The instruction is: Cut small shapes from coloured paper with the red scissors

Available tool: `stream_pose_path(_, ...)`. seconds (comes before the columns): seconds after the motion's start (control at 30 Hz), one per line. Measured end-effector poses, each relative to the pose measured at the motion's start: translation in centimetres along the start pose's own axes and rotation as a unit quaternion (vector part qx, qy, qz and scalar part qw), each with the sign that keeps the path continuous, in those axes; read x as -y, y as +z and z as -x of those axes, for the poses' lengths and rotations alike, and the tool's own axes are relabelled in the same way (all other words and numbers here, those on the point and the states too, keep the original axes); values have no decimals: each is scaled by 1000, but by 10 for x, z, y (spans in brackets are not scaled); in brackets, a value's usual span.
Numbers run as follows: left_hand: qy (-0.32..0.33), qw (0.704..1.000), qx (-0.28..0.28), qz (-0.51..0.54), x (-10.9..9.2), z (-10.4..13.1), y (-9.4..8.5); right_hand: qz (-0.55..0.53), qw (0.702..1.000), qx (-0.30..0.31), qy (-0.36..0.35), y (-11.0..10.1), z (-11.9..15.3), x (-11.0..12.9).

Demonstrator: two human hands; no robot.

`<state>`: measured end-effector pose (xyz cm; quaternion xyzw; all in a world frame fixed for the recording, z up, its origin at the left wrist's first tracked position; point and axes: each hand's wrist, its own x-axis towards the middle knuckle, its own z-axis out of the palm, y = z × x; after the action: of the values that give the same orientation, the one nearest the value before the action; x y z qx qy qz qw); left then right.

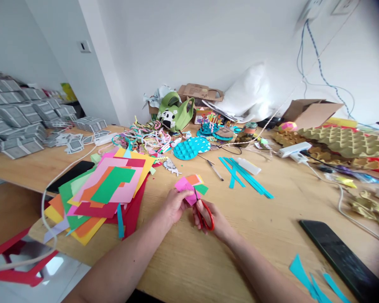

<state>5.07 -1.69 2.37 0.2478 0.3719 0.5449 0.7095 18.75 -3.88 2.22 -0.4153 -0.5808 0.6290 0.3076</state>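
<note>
My left hand point(176, 206) pinches a small piece of pink paper point(183, 186) over the middle of the table. In my right hand point(216, 221) is a pair of scissors with red handles point(212, 219), fingers wrapped through the loops. The dark blades lie against the right side of the pink paper; how far they are closed is hard to make out. Just beyond the hands, small green point(202, 189) and orange paper pieces point(192, 179) rest on the wood. A pen point(215, 170) lies farther back.
Stacked coloured paper point(113, 185) covers the left side. Blue strips point(246, 176) and a glue bottle point(248, 166) lie right of centre. A phone point(337, 256) sits front right near blue scraps point(300, 271). Egg trays point(347, 141), a green bag point(177, 113) and a white cable point(341, 198) are farther off.
</note>
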Motion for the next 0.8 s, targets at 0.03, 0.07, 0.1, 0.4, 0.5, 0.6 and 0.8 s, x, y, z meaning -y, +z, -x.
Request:
stream_pose_path(0.03,1,1000,1,-1,0,0,0,1,1000,0,1,0,0,0)
stream_pose_path(0.07,1,1000,2,-1,0,0,0,3,1000,0,1,0,1,0)
stream_pose_path(0.1,1,1000,2,0,0,0,0,4,1000,0,2,0,1,0)
stream_pose_path(0.4,-2,1000,-3,4,2,-2,-3,10,1000,-3,1,0,2,3)
stream_pose_path(0.5,-7,1000,-3,8,2,-2,-3,8,1000,-5,-1,0,2,1)
stream_pose_path(0.6,-14,1000,-3,17,2,-2,-2,13,1000,-6,-3,0,2,0)
stream_pose_path(0.8,-37,999,-10,30,1,0,0,24,1000,-9,-9,0,1,-1)
